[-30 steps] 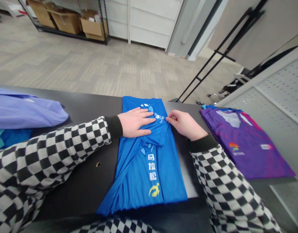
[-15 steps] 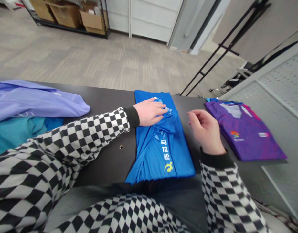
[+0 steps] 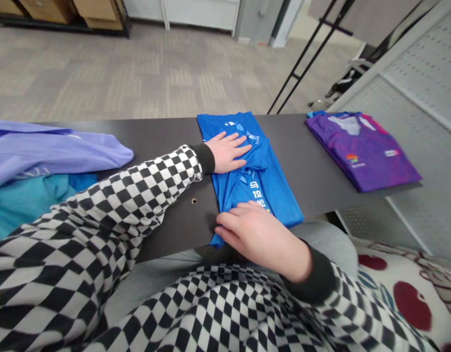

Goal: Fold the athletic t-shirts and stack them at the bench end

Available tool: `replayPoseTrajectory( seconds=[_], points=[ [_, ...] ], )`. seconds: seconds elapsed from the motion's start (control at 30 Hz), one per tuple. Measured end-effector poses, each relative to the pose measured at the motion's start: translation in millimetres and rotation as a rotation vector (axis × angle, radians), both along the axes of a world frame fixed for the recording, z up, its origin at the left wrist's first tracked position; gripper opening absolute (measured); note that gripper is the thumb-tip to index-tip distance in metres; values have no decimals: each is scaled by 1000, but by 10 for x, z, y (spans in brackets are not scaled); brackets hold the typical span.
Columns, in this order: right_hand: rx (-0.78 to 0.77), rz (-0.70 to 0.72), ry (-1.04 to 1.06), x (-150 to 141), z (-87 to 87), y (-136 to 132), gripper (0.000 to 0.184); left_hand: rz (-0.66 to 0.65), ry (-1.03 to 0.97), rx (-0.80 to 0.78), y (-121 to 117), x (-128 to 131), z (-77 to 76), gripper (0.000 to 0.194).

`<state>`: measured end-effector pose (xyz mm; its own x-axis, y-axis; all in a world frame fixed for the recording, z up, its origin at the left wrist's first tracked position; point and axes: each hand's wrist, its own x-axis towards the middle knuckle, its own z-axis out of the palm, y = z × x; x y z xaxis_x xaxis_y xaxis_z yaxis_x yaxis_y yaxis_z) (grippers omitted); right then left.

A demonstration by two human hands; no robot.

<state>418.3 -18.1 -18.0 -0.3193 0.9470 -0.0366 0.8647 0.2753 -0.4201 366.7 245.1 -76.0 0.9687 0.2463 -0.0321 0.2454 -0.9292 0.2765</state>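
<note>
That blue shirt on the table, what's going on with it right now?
A person is working on a folded blue shirt on a dark table. Their left hand lies flat on the shirt's upper layers, while their right hand rests over its near end at the table edge. A folded purple shirt lies to the right, and a lavender garment sits to the left, above a teal one.
</note>
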Motion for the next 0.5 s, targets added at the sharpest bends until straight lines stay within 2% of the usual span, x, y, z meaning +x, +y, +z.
replayPoseTrajectory(
  seconds=[0.1,0.2,0.37,0.5],
  points=[
    [-6,-66,-15,-71,-22,-4,29,-9,-13,-15,27,5,-37,77],
    [-14,-199,45,-175,-46,-60,28,-13,-31,-13,51,22,-94,78],
    [-52,-455,465,-282,-85,-204,13,-6,-50,-12,77,50,-134,78],
    [-146,-671,884,-265,-114,-351,29,-8,-31,-24,79,55,-118,80]
  ],
)
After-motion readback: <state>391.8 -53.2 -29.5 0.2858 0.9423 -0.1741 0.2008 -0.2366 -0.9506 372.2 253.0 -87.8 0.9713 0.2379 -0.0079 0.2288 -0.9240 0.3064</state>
